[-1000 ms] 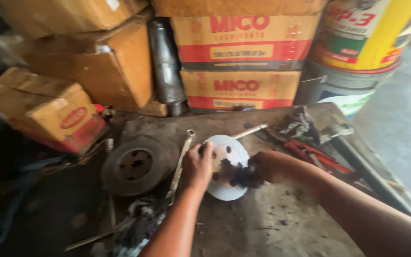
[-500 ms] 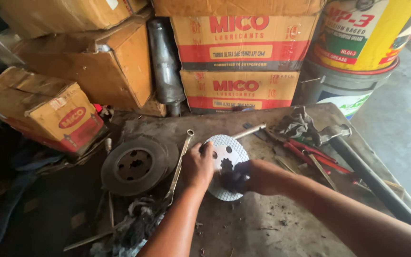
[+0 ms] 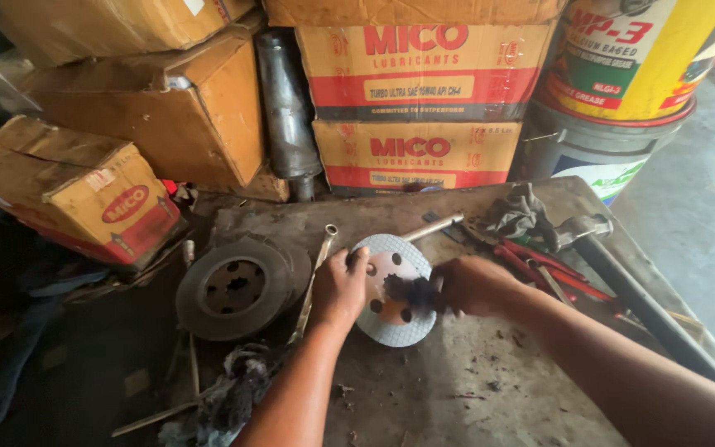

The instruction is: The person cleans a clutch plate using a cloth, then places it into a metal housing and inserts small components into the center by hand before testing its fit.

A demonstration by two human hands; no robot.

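Observation:
A round grey disc (image 3: 391,248) with a ring of holes and an orange centre lies flat on the dirty metal bench (image 3: 457,389). My left hand (image 3: 338,288) presses on the disc's left edge, thumb along its rim. My right hand (image 3: 472,285) is closed on a small dark, bristly piece (image 3: 407,291) held over the middle of the disc. What exactly that dark piece is cannot be made out.
A darker worn disc (image 3: 235,286) lies left of the hands, a long spanner (image 3: 314,277) between the two discs. Red-handled pliers (image 3: 539,265), a rag (image 3: 521,213) and a heavy bar (image 3: 631,290) lie right. Cardboard boxes (image 3: 424,108), a metal cylinder (image 3: 287,108) and buckets (image 3: 622,58) stand behind.
Both hands stay on the grey disc; the right hand with the dark piece has shifted slightly over the disc's centre. The view has drifted a little.

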